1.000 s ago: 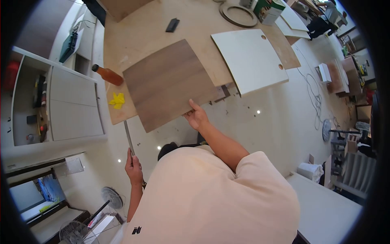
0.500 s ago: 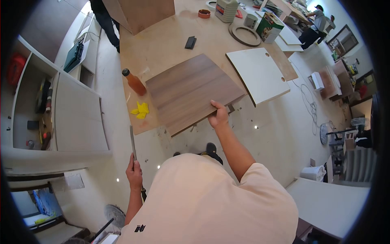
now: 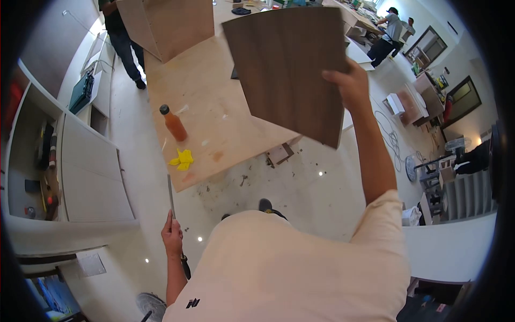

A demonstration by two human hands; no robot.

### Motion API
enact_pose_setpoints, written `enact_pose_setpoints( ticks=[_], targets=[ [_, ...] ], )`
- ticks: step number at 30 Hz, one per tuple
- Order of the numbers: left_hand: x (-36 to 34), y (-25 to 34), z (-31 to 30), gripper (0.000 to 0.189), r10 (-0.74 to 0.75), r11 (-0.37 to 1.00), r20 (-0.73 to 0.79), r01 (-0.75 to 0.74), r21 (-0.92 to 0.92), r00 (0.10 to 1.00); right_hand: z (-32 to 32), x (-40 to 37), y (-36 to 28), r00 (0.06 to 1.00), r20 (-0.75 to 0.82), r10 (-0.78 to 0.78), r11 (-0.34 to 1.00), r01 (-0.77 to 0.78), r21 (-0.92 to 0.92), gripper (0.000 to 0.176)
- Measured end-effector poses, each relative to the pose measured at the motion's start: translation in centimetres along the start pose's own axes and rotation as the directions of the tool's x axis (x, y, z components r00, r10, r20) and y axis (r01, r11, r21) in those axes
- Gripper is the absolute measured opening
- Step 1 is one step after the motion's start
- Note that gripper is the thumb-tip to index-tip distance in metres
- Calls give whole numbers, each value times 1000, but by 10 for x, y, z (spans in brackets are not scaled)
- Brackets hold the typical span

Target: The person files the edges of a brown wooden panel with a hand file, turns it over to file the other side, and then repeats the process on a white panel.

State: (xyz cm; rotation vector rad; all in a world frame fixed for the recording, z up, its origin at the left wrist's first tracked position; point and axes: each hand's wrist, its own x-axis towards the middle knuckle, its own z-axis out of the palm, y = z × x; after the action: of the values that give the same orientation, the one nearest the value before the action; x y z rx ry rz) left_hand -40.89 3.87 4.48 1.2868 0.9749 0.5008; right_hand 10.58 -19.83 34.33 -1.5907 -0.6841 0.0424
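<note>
A dark wood-grain panel point(image 3: 292, 75) is raised and tilted above the right part of the workbench point(image 3: 214, 129). My right hand point(image 3: 351, 86) grips its right edge, thumb across the near face. Low at the left, my left hand point(image 3: 172, 236) is closed round a long thin grey tool point(image 3: 170, 193) that points up beside the bench's left corner. An orange bottle point(image 3: 174, 124) with a dark cap stands near the bench's left edge, and a crumpled yellow piece point(image 3: 183, 159) lies just below it.
A large wooden box point(image 3: 174, 29) stands on the bench's far left, with a person point(image 3: 120, 40) behind it. Two more people are at the far right. Open shelving point(image 3: 37, 172) lines the left. Cables point(image 3: 389, 134) and debris lie on the floor.
My right hand has lifted the wood-grain panel off the bench, up and to the right; it now hides the white panel. My left hand still holds the thin tool. More of the far person shows.
</note>
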Motion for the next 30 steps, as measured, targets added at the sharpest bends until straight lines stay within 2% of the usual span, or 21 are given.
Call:
enact_pose_setpoints(
  ticks=[2,4,7,10,11,15,19,26,28,30],
  targets=[
    [0,3,10,46,-8,1000,29,7,30,1000,15,24,-13,996,57,-69,897,87,-433,44],
    [-5,-1,21,46,-4,999,33,3,32,999,32,43,-4,960,199,-197,749,278,-601,43],
    [-19,-8,37,47,-23,999,16,22,25,1000,61,43,-9,910,360,-207,629,406,-663,31],
    [-41,-19,51,48,-50,999,-13,49,-20,999,73,61,27,787,586,-193,506,591,-628,25],
    [-48,-24,56,48,-59,997,-25,58,-42,998,76,60,39,743,621,-250,429,660,-617,14],
    [-77,-23,79,49,-99,992,-98,91,-81,990,82,54,76,645,702,-303,393,755,-525,17],
    [-91,-13,91,48,-99,993,-122,90,-80,988,87,43,113,578,742,-340,393,804,-446,18],
    [-85,-5,80,48,-25,1000,-60,25,-3,998,104,0,160,500,666,-554,373,864,-338,18],
    [-82,16,82,49,-60,998,-65,60,2,996,113,-17,172,430,654,-622,283,903,-323,20],
    [-79,27,76,49,-99,995,-46,100,16,994,113,-47,189,410,664,-625,248,911,-329,21]
  ],
)
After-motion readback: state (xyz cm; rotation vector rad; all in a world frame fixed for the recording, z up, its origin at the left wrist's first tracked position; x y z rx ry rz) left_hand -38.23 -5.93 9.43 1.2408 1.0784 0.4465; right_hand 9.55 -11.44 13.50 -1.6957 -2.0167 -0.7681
